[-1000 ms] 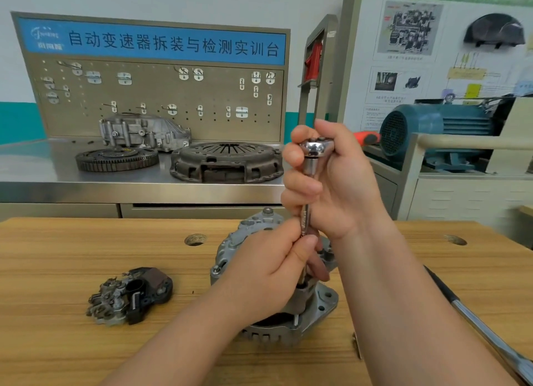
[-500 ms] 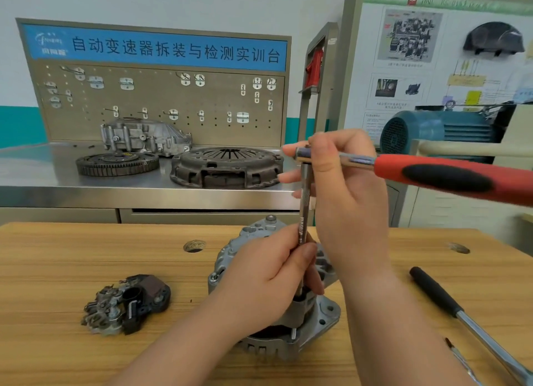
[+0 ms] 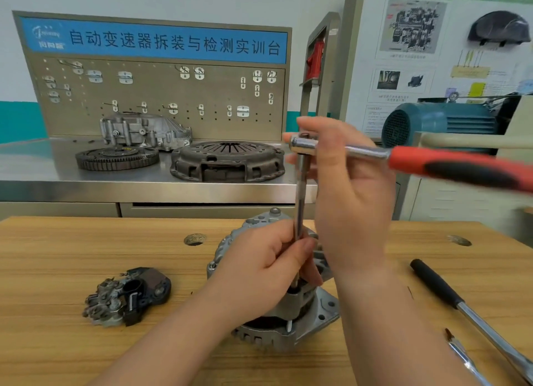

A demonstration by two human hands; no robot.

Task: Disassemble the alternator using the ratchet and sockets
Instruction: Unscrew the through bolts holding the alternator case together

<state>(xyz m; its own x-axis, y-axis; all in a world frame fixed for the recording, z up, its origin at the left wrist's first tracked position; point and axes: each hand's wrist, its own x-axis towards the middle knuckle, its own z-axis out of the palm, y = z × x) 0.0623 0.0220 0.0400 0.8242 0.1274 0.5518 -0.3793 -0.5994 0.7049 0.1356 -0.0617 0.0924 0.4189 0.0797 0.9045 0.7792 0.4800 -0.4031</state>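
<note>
The grey alternator [image 3: 314, 319] stands on the wooden bench [image 3: 86, 241], mostly hidden behind my hands. A long extension bar [image 3: 301, 189] rises upright from it to the chrome head of the ratchet [image 3: 450, 162], whose red and black handle points right, blurred. My left hand [image 3: 259, 273] pinches the lower part of the bar just above the alternator. My right hand [image 3: 343, 183] is around the ratchet head at the top of the bar. The socket at the bar's lower end is hidden by my left hand.
A removed dark rectifier and regulator part [image 3: 127, 296] lies on the bench to the left. A long black-handled bar [image 3: 467, 307] and a thin tool [image 3: 461, 354] lie at the right. Behind stand a steel counter with a clutch cover [image 3: 227, 160], flywheel [image 3: 116, 158] and housing [image 3: 144, 132].
The ratchet handle has swung round to point right, where one second ago only the head showed in my right hand. My left hand has stayed on the bar.
</note>
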